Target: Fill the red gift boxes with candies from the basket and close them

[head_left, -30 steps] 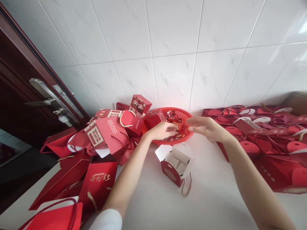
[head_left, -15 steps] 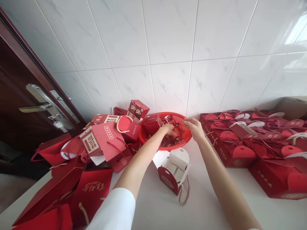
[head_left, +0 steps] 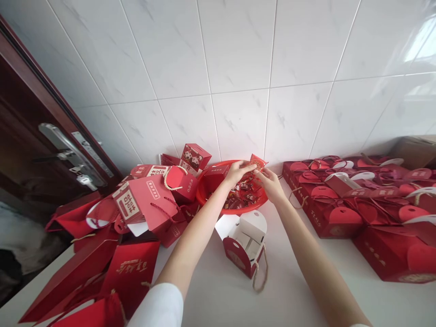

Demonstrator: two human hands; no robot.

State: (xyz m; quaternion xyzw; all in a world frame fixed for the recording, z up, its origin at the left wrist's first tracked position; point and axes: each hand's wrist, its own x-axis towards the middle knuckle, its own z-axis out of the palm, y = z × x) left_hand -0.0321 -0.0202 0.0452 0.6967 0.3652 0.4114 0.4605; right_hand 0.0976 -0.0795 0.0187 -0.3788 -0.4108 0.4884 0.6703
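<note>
The red box (head_left: 146, 202) at my left carries a cream label with the double-happiness sign 囍. Gold writing on the flat bag (head_left: 131, 268) and print on the packet (head_left: 258, 160) I hold: unreadable.

Left hand (head_left: 237, 171) and right hand (head_left: 270, 182) meet over red basket (head_left: 207, 200), pinching red packet (head_left: 257, 161). Open gift box (head_left: 245, 243) near, on white surface (head_left: 299, 281). Red boxes (head_left: 357, 200) stacked right, red bags (head_left: 136, 213) piled left.

Wall (head_left: 238, 54): large glossy white tiles, faint grey veining, thin joints.
Door (head_left: 20, 113): dark brown wood, left edge.
Door handle (head_left: 57, 138): silver lever.
Countertop (head_left: 218, 290): plain white, meeting the wall.
Glare (head_left: 422, 41): bright, on upper right tiles.
</note>
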